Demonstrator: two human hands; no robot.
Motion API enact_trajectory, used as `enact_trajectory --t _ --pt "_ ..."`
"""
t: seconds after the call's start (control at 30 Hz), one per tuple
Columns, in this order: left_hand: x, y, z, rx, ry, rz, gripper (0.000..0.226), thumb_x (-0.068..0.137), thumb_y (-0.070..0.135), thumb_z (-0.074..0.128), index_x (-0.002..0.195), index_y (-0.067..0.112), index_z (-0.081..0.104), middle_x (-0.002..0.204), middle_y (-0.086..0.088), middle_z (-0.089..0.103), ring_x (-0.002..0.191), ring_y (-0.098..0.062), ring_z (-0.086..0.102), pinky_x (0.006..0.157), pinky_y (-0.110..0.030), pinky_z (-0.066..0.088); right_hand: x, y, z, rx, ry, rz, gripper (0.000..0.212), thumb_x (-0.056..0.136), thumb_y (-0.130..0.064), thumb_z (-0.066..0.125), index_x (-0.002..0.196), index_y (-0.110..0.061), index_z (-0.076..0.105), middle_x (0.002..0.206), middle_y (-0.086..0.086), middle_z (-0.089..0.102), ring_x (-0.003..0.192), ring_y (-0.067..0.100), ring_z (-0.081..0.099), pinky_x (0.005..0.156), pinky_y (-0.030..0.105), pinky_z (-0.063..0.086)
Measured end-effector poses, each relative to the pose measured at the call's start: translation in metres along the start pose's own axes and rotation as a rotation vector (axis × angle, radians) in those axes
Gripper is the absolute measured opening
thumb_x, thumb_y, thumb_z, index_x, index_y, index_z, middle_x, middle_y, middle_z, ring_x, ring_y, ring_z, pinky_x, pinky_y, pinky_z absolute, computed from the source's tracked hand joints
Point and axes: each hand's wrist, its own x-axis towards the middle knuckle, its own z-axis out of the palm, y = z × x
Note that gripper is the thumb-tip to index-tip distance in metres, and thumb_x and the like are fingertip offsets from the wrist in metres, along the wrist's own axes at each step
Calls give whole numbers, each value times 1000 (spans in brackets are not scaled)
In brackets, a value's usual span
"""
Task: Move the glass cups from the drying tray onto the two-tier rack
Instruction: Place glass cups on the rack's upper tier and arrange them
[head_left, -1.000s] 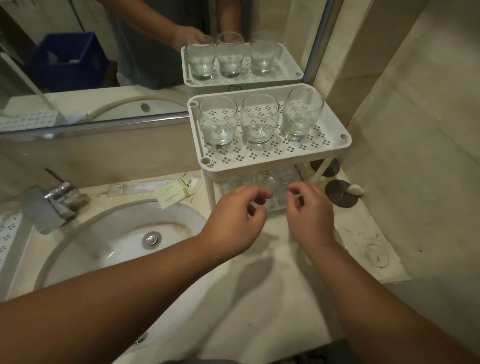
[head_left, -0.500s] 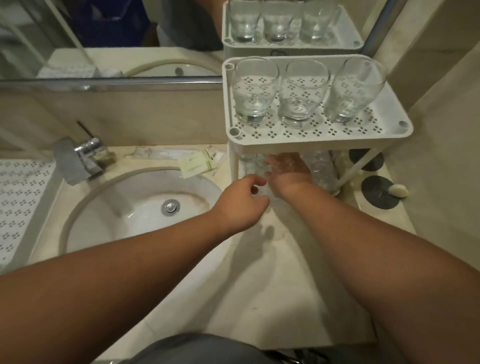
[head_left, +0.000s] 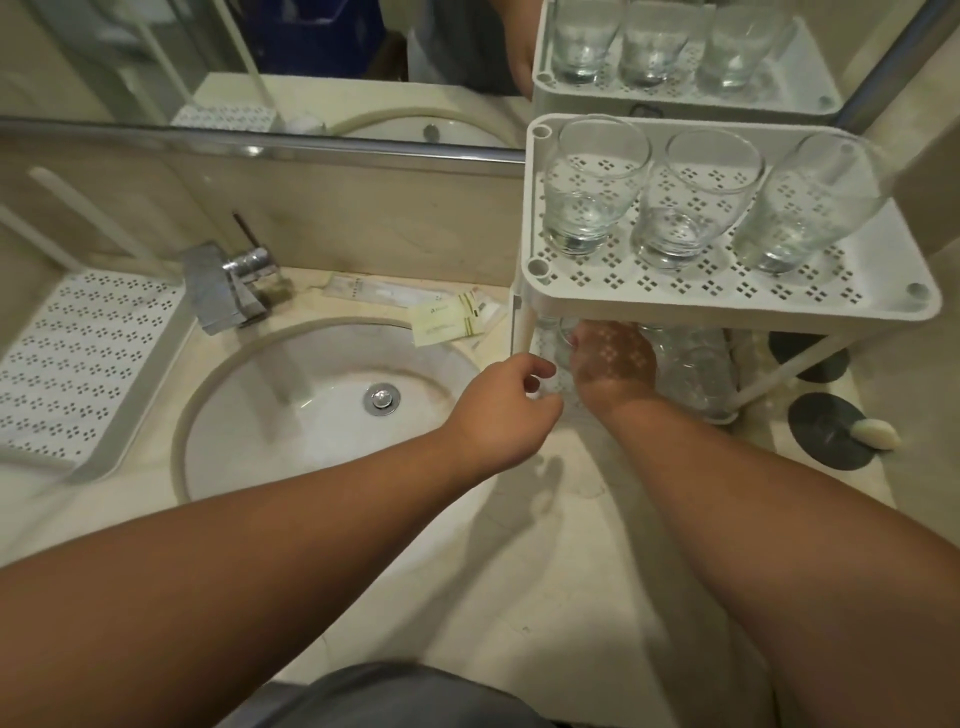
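His right hand reaches under the rack among glass cups (grip hidden); left hand loosely curled, empty. A knock could topple glasses.

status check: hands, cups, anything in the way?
Right hand under the top shelf, at a lower-tier cup; grip hidden. Left hand curled by the rack leg. Three cups up top. Tray bare.

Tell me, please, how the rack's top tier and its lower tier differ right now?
The top tier is in plain view and holds three upright glass cups in a row; the lower tier is mostly hidden beneath it, its cups only partly visible. No hand touches the top tier, whereas the right hand reaches into the lower tier. Both are white and perforated.
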Motion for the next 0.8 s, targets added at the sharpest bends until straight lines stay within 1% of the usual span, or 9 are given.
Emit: enact_trajectory --t 0.07,0.17,0.3,0.37,0.43,0.53,0.63,0.73,0.8 --pt "-3 -1 -2 -17 8 -8 34 94 28 57 128 26 59 120 4 57 91 -13 58 66 -19 44 -3 -2 2 -36 38 -20 20 94 -20 51 96 -17 70 101 8 68 103 27 60 77 33 48" --pt "-8 -2 -7 -54 8 -16 33 94 26 57 127 26 59 120 3 58 97 -19 63 76 -26 49 -12 -3 4 -47 66 -27 16 95 -21 51 100 -18 66 104 4 66 108 25 53 70 31 40" --pt "-14 -5 -13 -138 -11 -37 30 92 24 57 122 28 60 116 1 59 93 -21 67 66 -24 46 -23 -6 -6 39 28 33 13 95 -24 50 97 -19 62 104 4 64 108 25 49 73 30 37" --pt "-17 -8 -15 -175 -30 -42 28 92 22 56 119 28 59 114 -1 61 93 -23 68 62 -23 43 -35 -9 -16 72 35 58 9 95 -24 50 90 -22 57 100 3 63 106 24 49 71 29 34" --pt "-20 -10 -17 -199 -50 -34 28 91 20 56 118 28 59 112 -2 62 91 -23 68 61 -24 42 -54 -11 -25 100 90 63 9 94 -23 52 85 -23 54 94 2 62 102 24 50 69 29 34" --pt "-26 -13 -18 -183 -74 10 29 92 22 56 120 29 58 113 2 60 84 -17 65 64 -23 44 -86 -12 -36 206 226 55 5 89 -17 59 87 -18 64 88 2 65 95 24 54 68 30 42" --pt "-31 -16 -22 -161 -88 64 34 92 23 58 125 29 58 120 3 57 81 -13 59 69 -24 45 -114 -15 -46 276 295 57 3 87 -14 61 87 -16 62 86 -4 61 96 22 50 71 28 35" --pt "-36 -17 -26 -127 -110 133 44 92 22 58 136 28 54 128 1 56 97 -14 60 73 -22 44 -138 -22 -58 298 356 61 9 86 -14 63 82 -21 57 82 -11 55 93 18 48 71 26 31" --pt "-41 -15 -29 -91 -119 207 50 92 21 57 141 28 50 131 2 56 108 -12 58 72 -17 43 -153 -27 -67 295 404 73 10 85 -14 64 83 -22 58 81 -12 55 91 16 47 70 23 29"
